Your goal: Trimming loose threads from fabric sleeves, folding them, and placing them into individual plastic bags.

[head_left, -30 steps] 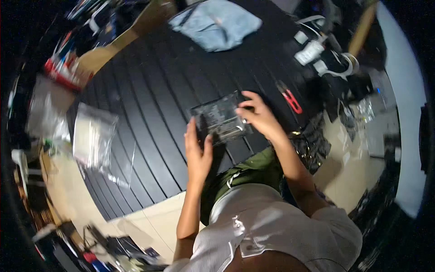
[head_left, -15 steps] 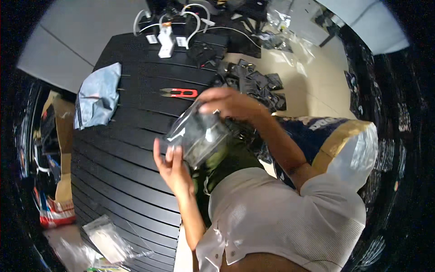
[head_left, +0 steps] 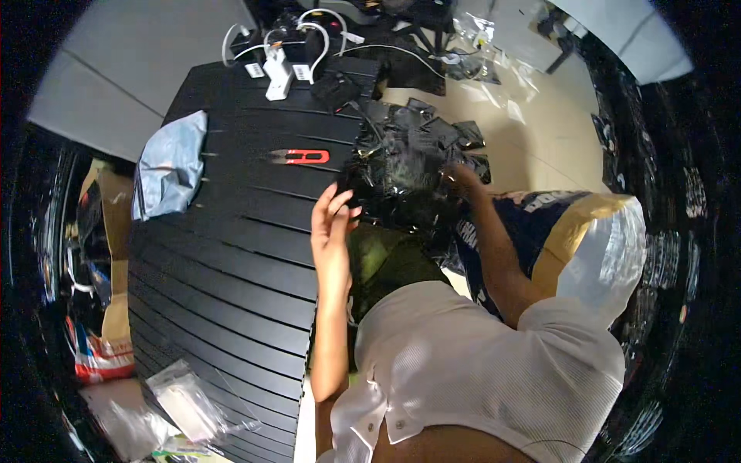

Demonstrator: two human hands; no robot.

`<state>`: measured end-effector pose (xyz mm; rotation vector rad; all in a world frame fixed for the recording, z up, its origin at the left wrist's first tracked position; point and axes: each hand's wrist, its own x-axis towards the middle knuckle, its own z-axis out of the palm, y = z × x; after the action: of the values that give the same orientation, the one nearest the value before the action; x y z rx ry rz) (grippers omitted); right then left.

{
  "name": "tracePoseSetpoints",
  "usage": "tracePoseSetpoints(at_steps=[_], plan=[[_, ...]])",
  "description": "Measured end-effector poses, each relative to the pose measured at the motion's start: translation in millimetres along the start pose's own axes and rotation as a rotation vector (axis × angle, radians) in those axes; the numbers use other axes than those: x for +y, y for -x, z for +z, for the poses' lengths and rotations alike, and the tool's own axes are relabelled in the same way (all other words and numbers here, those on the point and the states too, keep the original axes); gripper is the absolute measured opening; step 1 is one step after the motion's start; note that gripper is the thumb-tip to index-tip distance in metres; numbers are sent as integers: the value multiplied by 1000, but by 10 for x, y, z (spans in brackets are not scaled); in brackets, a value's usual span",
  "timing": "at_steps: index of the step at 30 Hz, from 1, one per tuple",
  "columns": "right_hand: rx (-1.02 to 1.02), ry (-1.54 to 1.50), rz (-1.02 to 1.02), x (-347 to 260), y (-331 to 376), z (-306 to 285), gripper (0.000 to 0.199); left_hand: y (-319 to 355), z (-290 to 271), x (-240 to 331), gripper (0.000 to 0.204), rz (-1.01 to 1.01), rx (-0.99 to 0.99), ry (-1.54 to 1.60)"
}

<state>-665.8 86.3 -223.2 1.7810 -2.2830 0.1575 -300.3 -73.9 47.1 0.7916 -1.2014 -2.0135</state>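
Both hands hold a clear plastic bag of dark parts: left hand fingers spread at its eight o'clock edge. Right hand fingers pinch its three o'clock edge, above the black slatted bench.

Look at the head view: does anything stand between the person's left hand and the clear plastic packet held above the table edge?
Nothing visible does. The left hand is open beside the clear plastic packet, its fingers at the packet's left edge. The right hand grips the other side.

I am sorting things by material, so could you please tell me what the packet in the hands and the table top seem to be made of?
The packet looks like thin glossy clear plastic film: it crinkles and throws white glints. The table top looks like matt black slats, perhaps painted wood or plastic; the parallel grooves show, but the surface does not settle which.
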Motion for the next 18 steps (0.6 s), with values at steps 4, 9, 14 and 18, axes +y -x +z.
tracePoseSetpoints(at_steps=[4,9,14,18], plan=[[223,-373,462,-180,-71,543,27,218,-549,116,38,86,227,-97],[571,-63,580,184,-908,-129,26,485,-1094,175,35,260,490,-115],[1200,-537,303,-1129,-2189,-1943,55,726,-1507,133,32,447,789,-276],[994,-284,-130,-2559,-2552,-2813,29,1055,-1708,213,28,430,1048,-519]])
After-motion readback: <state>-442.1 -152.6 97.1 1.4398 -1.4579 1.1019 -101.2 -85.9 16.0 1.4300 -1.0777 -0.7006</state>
